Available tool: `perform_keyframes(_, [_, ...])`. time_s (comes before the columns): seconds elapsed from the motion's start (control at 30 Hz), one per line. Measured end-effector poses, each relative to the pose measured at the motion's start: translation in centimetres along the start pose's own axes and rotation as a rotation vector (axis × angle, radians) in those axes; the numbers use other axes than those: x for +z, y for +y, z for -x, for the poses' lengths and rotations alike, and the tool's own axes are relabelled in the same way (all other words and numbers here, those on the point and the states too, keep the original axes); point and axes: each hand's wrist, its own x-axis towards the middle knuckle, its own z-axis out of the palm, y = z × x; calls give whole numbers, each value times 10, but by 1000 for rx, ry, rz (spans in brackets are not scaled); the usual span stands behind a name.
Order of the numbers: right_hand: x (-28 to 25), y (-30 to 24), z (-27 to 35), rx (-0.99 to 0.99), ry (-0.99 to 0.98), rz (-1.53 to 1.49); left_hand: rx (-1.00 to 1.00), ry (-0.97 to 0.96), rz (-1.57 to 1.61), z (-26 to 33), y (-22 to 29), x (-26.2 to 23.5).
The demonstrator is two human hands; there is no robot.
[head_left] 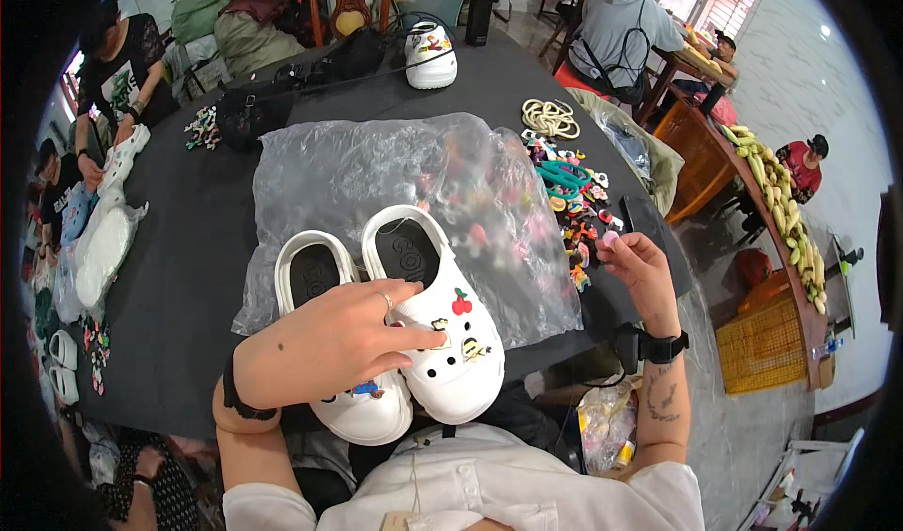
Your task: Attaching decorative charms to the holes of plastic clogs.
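Head view: left hand (329, 343) spread, hiding the white clogs (451, 343); right hand (638, 263) fingers pinch a charm (610, 238) (blurry).

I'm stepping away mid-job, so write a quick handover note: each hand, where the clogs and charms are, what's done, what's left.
Left hand: lies flat across the pair of white foam clogs, steadying them on the clear plastic sheet.
Right hand: raised at the pile of small colourful charms, pinching a small pink charm.
Done: the right-side clog carries a red cherry charm and two more; the other clog shows one at its toe.
Left: empty holes remain on the right-side clog.
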Motion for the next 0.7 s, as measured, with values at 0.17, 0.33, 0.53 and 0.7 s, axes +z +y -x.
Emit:
perform_keyframes(0.17, [2,5,2,32,-111,-204,51,47,-35,0,1,-2])
perform_keyframes(0.33, [4,15,13,-110,63,-48,59,48,-24,0,0,-1])
perform_keyframes(0.53, [23,23,53,-224,85,138,10,20,18,0,1,-1])
perform_keyframes(0.7, [59,34,74,-641,-261,771,44,7,-39,-2,2,-3])
